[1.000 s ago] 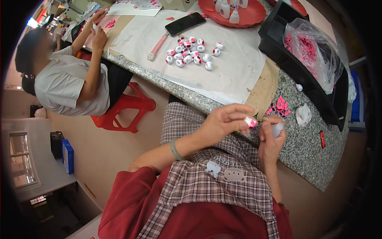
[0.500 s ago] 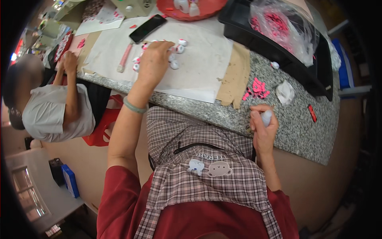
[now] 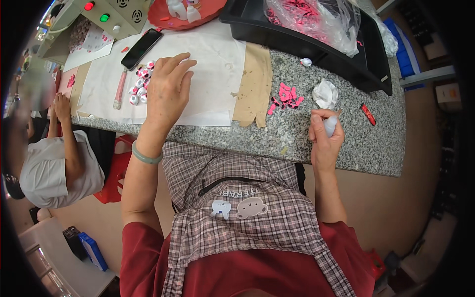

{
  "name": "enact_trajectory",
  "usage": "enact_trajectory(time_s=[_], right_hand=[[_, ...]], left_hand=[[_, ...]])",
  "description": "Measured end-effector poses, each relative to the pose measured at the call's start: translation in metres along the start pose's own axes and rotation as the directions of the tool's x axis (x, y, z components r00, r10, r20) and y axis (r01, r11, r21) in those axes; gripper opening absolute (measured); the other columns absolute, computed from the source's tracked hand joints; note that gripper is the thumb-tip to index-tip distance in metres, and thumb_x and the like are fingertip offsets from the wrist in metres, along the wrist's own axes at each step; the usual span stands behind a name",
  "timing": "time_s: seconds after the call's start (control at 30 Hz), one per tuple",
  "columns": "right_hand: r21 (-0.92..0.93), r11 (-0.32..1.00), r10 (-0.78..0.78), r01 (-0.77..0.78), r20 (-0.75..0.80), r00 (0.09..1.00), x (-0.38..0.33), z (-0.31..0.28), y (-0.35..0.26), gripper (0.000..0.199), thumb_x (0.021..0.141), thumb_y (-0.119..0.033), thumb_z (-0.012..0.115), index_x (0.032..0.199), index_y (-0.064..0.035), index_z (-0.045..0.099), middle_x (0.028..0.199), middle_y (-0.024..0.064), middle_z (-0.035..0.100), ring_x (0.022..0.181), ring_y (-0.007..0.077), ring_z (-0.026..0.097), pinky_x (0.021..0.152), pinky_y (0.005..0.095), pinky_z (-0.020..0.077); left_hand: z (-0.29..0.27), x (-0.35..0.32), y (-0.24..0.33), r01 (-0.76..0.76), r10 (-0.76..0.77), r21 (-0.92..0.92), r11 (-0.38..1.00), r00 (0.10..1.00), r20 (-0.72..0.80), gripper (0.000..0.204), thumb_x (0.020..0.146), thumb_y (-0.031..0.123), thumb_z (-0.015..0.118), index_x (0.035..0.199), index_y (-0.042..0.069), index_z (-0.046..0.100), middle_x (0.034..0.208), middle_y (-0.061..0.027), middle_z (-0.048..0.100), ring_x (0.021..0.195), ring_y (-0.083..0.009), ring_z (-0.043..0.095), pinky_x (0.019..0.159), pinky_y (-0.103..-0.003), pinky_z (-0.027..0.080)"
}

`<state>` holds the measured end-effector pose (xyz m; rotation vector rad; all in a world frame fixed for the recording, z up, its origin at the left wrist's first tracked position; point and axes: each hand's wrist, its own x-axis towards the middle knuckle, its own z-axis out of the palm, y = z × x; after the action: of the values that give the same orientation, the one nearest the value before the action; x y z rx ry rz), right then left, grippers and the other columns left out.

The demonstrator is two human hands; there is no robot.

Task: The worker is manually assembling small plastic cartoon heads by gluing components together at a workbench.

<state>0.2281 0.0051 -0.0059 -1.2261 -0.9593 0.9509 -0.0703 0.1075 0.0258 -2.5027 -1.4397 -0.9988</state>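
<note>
My left hand (image 3: 169, 91) is over the white sheet (image 3: 213, 84), its fingers spread and slightly bent. Just left of it lies a cluster of small white balls (image 3: 141, 89) with pink and dark marks. A bit of white shows at its fingertips; whatever else is beneath the palm is hidden. Near the table's front edge, my right hand (image 3: 324, 136) is closed around a small translucent squeeze bottle (image 3: 330, 126). Past that hand lie a crumpled white tissue (image 3: 325, 94) and a small pile of pink and black pieces (image 3: 286, 97).
A phone (image 3: 142, 48) and a pink-handled tool (image 3: 119, 90) lie left. Behind stand a red tray (image 3: 168, 22) and a black bin (image 3: 307, 57) with a plastic bag (image 3: 316, 24). A red object (image 3: 368, 114) lies right. Another person (image 3: 64, 163) sits at left.
The view has shifted, so the table sits further left. My left hand has moved rightward over the sheet, uncovering the left cluster and covering the balls at right. My right hand keeps the bottle.
</note>
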Motion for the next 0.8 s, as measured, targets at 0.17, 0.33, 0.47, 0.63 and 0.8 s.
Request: enact_trajectory(time_s=[0.17,0.33,0.47,0.63,0.8], right_hand=[[-0.064,0.998,-0.029,0.027,-0.026,0.999,0.003,-0.002,0.004,0.009,0.087,-0.009,0.058,0.092,-0.0015,0.058,0.065,-0.0024,0.048,0.051,0.0036,0.038,0.046,0.0184,0.0271],[-0.058,0.997,-0.047,0.044,-0.048,0.998,0.004,-0.001,0.011,0.01,0.087,-0.01,0.058,0.093,-0.002,0.058,0.065,-0.002,0.048,0.051,0.0036,0.038,0.045,0.0185,0.0273],[-0.027,0.998,-0.055,0.054,-0.055,0.997,0.002,-0.001,0.007,0.011,0.087,-0.011,0.059,0.093,-0.0021,0.057,0.067,-0.0011,0.05,0.052,0.0036,0.04,0.046,0.0182,0.0298],[0.005,0.999,-0.044,0.044,-0.092,0.995,0.002,-0.001,0.004,0.012,0.088,-0.012,0.058,0.093,-0.0021,0.056,0.069,0.0009,0.053,0.052,0.0041,0.042,0.047,0.018,0.0317],[0.005,0.999,-0.046,0.047,-0.054,0.997,0.001,-0.006,0.007,0.012,0.088,-0.013,0.058,0.094,-0.0021,0.056,0.071,0.0025,0.055,0.052,0.0045,0.042,0.046,0.018,0.0314]], left_hand=[[0.003,0.008,0.008,-0.041,0.041,-0.077,0.996,0.999,-0.003,0.021,0.074,-0.004,0.059,0.094,0.002,0.063,0.104,-0.0111,0.062,0.089,-0.0279,0.056,0.075,-0.036,0.046],[0.047,0.036,0.071,-0.214,0.229,-0.333,0.918,0.973,0.008,0.02,0.072,-0.002,0.061,0.092,0.003,0.062,0.1,-0.0118,0.061,0.089,-0.0296,0.056,0.076,-0.037,0.047],[0.099,0.067,0.105,-0.231,0.247,-0.327,0.916,0.969,0.01,0.016,0.072,0.005,0.062,0.088,0.003,0.059,0.09,-0.0114,0.061,0.086,-0.0283,0.056,0.071,-0.037,0.048],[0.136,0.088,0.129,-0.062,0.091,-0.238,0.969,0.989,0.115,0.016,0.073,0.012,0.065,0.083,0.004,0.055,0.081,-0.0125,0.062,0.081,-0.031,0.059,0.066,-0.041,0.048],[0.155,0.092,0.141,0.002,0.031,-0.222,0.975,0.989,0.144,0.02,0.072,0.014,0.067,0.081,0.004,0.052,0.075,-0.0148,0.061,0.072,-0.0338,0.06,0.063,-0.044,0.048]])
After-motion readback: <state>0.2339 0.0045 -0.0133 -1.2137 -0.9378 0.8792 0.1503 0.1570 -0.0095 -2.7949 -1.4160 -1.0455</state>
